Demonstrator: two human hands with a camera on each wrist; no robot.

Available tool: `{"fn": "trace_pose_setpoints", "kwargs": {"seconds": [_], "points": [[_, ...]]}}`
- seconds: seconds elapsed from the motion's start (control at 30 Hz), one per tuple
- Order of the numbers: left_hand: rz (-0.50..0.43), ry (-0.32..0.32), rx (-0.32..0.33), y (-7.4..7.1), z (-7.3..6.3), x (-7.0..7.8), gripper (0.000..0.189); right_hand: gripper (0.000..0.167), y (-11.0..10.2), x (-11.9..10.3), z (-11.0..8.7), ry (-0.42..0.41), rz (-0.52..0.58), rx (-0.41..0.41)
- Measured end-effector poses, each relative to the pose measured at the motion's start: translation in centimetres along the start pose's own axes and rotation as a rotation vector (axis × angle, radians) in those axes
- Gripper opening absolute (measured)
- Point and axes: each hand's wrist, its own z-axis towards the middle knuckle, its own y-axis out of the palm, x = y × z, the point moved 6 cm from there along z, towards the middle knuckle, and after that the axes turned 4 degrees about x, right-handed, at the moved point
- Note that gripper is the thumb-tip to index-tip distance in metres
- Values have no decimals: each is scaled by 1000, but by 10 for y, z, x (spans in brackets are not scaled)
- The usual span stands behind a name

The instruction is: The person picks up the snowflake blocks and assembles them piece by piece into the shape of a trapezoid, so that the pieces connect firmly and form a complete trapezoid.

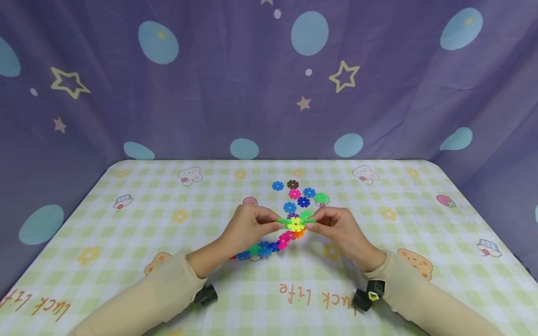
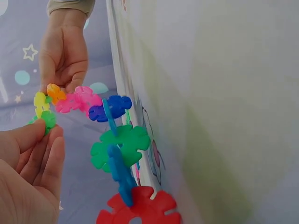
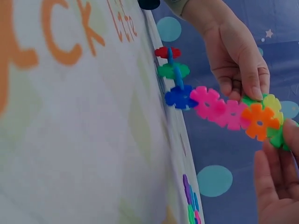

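Red disc [image 2: 140, 212], sliced by the left wrist view's bottom edge!
In the head view, the left wrist [image 1: 210, 255] swallows most of it; the left hand [image 2: 32, 172] half-covers a green disc [image 2: 48, 119] and, like the right hand [image 3: 280, 191], runs off its own view; loose discs [image 3: 189, 198] bunch too tightly to count.

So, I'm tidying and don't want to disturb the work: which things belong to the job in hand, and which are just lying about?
In the job:
left hand, pinching a green piece
right hand, pinching another green piece
chain of joined pieces

Lying about, possibly spares:
brown piece
loose pink piece
dark blue piece
lighter blue pieces
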Motion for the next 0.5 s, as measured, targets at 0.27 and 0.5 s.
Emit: {"fn": "trace_pose_setpoints", "kwargs": {"seconds": [0.27,0.5], "points": [[-61,-89,-30,5,1,-5,12,29,7,-4,-1,-3,-42,-97],[-128,-83,-68,14,-2,-2,14,31,16,-14,-2,-65,-199,-100]]}}
